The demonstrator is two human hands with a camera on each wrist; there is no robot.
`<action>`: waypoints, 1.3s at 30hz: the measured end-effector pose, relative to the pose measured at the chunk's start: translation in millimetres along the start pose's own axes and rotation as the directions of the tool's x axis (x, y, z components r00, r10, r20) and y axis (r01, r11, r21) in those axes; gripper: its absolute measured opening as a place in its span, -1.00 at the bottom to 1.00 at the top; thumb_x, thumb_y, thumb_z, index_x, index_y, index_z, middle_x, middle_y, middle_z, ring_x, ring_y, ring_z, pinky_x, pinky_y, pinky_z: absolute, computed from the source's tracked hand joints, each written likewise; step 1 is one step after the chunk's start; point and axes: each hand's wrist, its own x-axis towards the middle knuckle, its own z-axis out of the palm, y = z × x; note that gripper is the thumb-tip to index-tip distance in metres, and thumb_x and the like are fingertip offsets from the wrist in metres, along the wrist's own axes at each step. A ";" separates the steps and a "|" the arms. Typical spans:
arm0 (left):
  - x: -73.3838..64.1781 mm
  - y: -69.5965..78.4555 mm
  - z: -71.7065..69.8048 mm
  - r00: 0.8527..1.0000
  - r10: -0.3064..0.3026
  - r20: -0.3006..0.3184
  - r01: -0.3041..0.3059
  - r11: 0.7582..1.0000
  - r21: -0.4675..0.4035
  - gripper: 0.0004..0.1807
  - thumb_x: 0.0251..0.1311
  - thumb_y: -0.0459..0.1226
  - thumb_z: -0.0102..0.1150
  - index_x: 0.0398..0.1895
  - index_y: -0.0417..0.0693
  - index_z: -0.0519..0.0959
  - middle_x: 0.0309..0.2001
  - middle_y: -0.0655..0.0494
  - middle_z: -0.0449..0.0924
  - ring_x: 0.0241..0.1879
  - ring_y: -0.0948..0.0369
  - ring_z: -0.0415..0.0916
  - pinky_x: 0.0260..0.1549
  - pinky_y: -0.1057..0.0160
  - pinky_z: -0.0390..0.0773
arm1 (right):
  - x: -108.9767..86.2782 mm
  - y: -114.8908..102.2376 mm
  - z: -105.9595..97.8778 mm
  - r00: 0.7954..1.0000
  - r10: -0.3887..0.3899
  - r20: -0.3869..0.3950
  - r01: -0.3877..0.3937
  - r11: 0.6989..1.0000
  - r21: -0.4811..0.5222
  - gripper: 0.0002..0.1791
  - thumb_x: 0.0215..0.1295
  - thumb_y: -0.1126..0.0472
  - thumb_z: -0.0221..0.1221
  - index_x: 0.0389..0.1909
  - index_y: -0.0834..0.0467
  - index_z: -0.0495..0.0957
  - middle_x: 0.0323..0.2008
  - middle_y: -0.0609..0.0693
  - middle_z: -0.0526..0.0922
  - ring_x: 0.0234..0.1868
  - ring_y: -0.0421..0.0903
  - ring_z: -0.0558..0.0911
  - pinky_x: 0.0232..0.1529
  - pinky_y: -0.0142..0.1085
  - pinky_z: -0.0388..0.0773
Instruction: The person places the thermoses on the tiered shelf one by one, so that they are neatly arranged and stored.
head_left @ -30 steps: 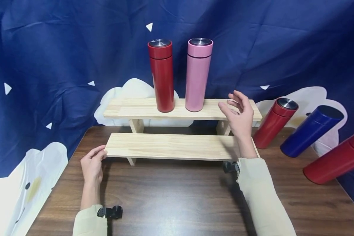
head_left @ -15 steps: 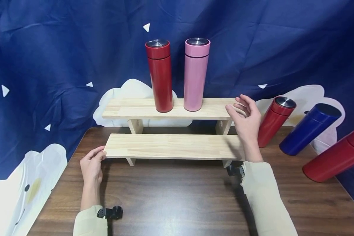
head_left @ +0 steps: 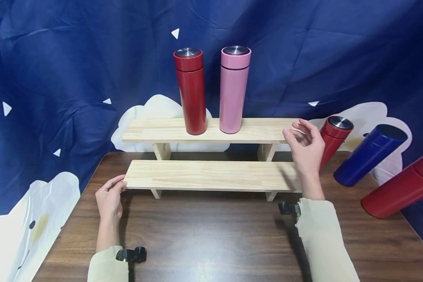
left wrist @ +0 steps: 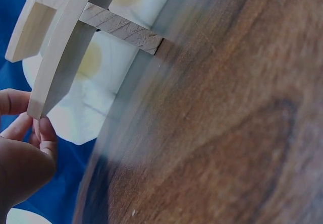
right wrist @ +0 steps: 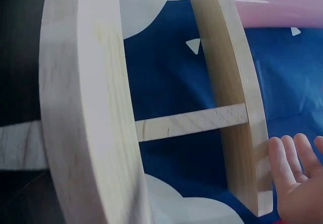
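A two-tier wooden display stand [head_left: 211,176] stands on the table. My left hand [head_left: 110,197] pinches the left end of its lower board; in the left wrist view the fingers [left wrist: 15,102] lie to either side of the board end [left wrist: 43,100]. My right hand [head_left: 306,149] hangs loosely curled by the right end of the upper board [head_left: 268,131], holding nothing. It overlaps a leaning red thermos bottle [head_left: 333,137] in the head view. Upright on the upper board are a red thermos bottle [head_left: 193,98] and a pink thermos bottle [head_left: 234,96].
To the right, a blue thermos bottle [head_left: 370,156] and another red thermos bottle [head_left: 402,188] stand on the brown wooden table [head_left: 204,235]; both look slanted in the head view. A dark blue curtain [head_left: 91,51] with white shapes hangs behind.
My right hand has moved right and slightly down, away from the pink thermos bottle to the upper board's right end. The left hand keeps its place on the lower board.
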 end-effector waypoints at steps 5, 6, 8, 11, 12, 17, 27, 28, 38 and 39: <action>0.0 -0.2 -0.7 1.000 0.000 0.003 0.000 1.000 0.003 -0.77 0.11 -0.65 0.17 -0.16 -0.51 0.68 -0.48 0.15 0.69 -0.55 0.31 0.46 -0.48 0.45 0.48 | -0.4 2.4 -10.0 0.998 0.012 -0.058 -0.009 0.999 0.042 -0.56 0.15 0.42 0.39 0.09 0.25 0.60 -0.12 0.07 0.70 -0.22 -0.18 0.69 -0.05 -0.45 0.55; -0.1 -0.3 -0.9 1.000 -0.001 0.002 0.001 1.000 0.004 -0.78 0.10 -0.65 0.18 -0.17 -0.50 0.69 -0.47 0.15 0.69 -0.55 0.31 0.46 -0.48 0.45 0.48 | -0.6 3.0 -12.3 0.998 0.017 -0.068 -0.013 0.999 0.050 -0.56 0.15 0.43 0.39 0.08 0.25 0.60 -0.13 0.07 0.70 -0.22 -0.17 0.69 -0.07 -0.45 0.55; -0.1 -0.3 -1.3 1.000 -0.003 0.001 0.003 1.000 0.005 -0.78 0.11 -0.65 0.19 -0.17 -0.50 0.69 -0.47 0.15 0.69 -0.55 0.31 0.46 -0.48 0.45 0.49 | -1.2 4.7 -17.0 0.996 0.028 -0.082 -0.022 0.997 0.070 -0.56 0.14 0.43 0.40 0.07 0.26 0.60 -0.14 0.07 0.70 -0.22 -0.16 0.69 -0.08 -0.45 0.56; 0.0 0.3 -1.5 1.000 0.001 0.002 -0.001 1.000 0.007 -0.79 0.11 -0.64 0.19 -0.19 -0.48 0.70 -0.47 0.15 0.69 -0.56 0.31 0.46 -0.48 0.45 0.49 | -2.8 8.1 -24.6 0.994 0.035 -0.103 -0.029 0.998 0.063 -0.57 0.13 0.42 0.41 0.05 0.21 0.62 -0.13 0.09 0.70 -0.21 -0.16 0.69 -0.09 -0.47 0.56; 0.0 0.7 -1.5 1.000 0.004 0.004 -0.005 1.000 0.011 -0.79 0.11 -0.64 0.19 -0.18 -0.47 0.70 -0.47 0.15 0.69 -0.55 0.31 0.46 -0.48 0.45 0.49 | -3.3 9.3 -27.3 0.993 0.035 -0.110 -0.030 0.998 0.054 -0.57 0.12 0.42 0.42 0.05 0.19 0.63 -0.13 0.10 0.70 -0.21 -0.16 0.69 -0.09 -0.48 0.57; -0.5 1.9 -2.1 1.000 0.003 0.005 -0.004 1.000 0.018 -0.78 0.12 -0.64 0.18 -0.17 -0.48 0.69 -0.46 0.14 0.69 -0.54 0.30 0.46 -0.47 0.46 0.49 | -5.7 15.2 -39.0 0.989 0.026 -0.144 -0.027 1.000 -0.009 -0.58 0.12 0.38 0.44 0.04 0.16 0.64 -0.13 0.06 0.71 -0.20 -0.18 0.69 -0.10 -0.50 0.57; -1.8 0.9 -4.7 1.000 0.004 -0.009 -0.004 1.000 0.025 -0.76 0.12 -0.65 0.17 -0.13 -0.52 0.67 -0.44 0.15 0.70 -0.53 0.30 0.48 -0.47 0.46 0.50 | -6.6 24.0 -57.1 0.976 0.057 -0.208 -0.053 0.998 0.026 -0.52 0.08 0.42 0.45 0.08 0.27 0.62 -0.14 0.08 0.72 -0.24 -0.18 0.69 -0.08 -0.49 0.56; -1.7 0.9 -4.7 1.000 0.005 -0.010 -0.004 1.000 0.024 -0.76 0.12 -0.65 0.17 -0.14 -0.51 0.68 -0.44 0.15 0.70 -0.53 0.30 0.48 -0.47 0.46 0.50 | -6.4 25.2 -59.1 0.974 0.059 -0.217 -0.055 0.998 0.026 -0.52 0.07 0.43 0.45 0.07 0.26 0.62 -0.16 0.07 0.72 -0.26 -0.18 0.68 -0.08 -0.49 0.56; -0.6 1.1 -0.1 1.000 0.007 -0.002 -0.007 1.000 0.020 -0.77 0.13 -0.64 0.18 -0.14 -0.50 0.68 -0.45 0.15 0.70 -0.53 0.30 0.48 -0.46 0.45 0.51 | -3.7 41.7 -83.2 0.949 0.099 -0.300 -0.110 0.994 -0.018 -0.47 0.05 0.44 0.45 0.10 0.21 0.61 -0.17 0.00 0.69 -0.29 -0.24 0.67 -0.08 -0.50 0.57; -0.8 1.2 0.4 1.000 0.006 -0.002 -0.006 1.000 0.016 -0.77 0.13 -0.64 0.18 -0.14 -0.49 0.69 -0.45 0.15 0.70 -0.53 0.30 0.49 -0.46 0.45 0.52 | -3.9 43.9 -85.7 0.945 0.106 -0.310 -0.123 0.992 -0.034 -0.46 0.05 0.43 0.46 0.11 0.20 0.61 -0.16 -0.02 0.68 -0.29 -0.25 0.67 -0.08 -0.50 0.56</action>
